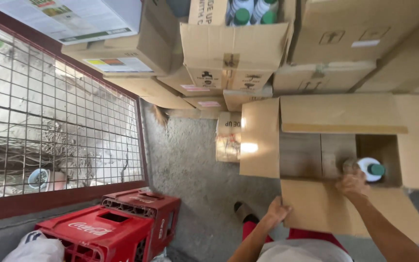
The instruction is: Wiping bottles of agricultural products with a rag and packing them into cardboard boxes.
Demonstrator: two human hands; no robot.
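Note:
An open cardboard box (267,140) stands on the floor in front of me with its flaps spread. My right hand (352,184) reaches into it and is closed around the side of a white bottle with a green cap (372,169) in the box's near right corner. My left hand (276,211) rests on the corner of the near flap (326,206), fingers on its edge. The rest of the box's inside looks bare, with cardboard dividers on its bottom.
Stacked cardboard boxes (335,43) line the far wall; one open box (233,43) holds more green-capped bottles. Red plastic crates (112,228) sit at lower left beside a white bag (35,247). A wire-mesh window (54,121) fills the left. Rough concrete floor (190,170) lies between.

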